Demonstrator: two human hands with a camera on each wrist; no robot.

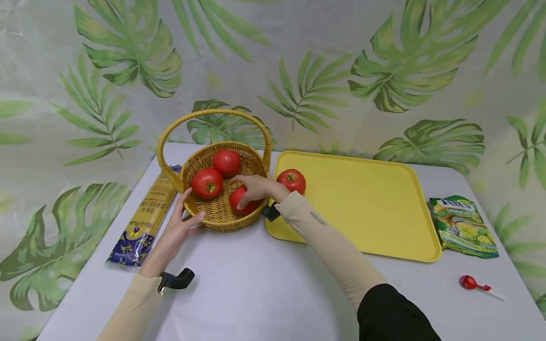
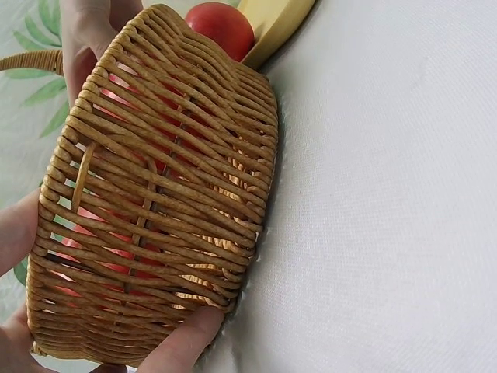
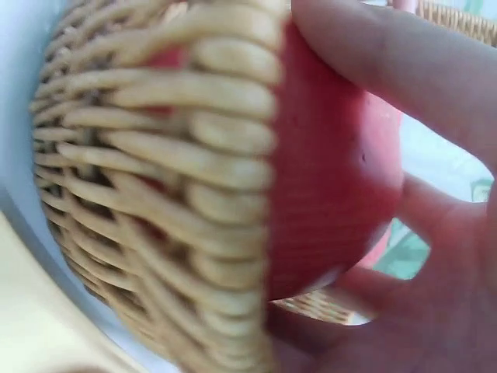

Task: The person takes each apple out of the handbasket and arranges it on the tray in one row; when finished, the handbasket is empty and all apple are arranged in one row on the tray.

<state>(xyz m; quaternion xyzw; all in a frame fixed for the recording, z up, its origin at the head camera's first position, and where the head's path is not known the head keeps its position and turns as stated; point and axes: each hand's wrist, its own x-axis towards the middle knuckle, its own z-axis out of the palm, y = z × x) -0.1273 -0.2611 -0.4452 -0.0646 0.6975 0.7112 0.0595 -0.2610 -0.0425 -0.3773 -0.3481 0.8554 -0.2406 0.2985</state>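
Basket (image 1: 223,226) in all views (head farthest)

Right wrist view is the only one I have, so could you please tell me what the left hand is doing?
Observer: The left hand holds the wicker basket at its left side.
Operator: Thank you. Besides the red apple that the right hand grips, how many are inside?
Observer: Two: the left apple and the back apple.
Operator: And is anything lying on the yellow tray?
Observer: Yes, a single apple, near the tray's left edge.
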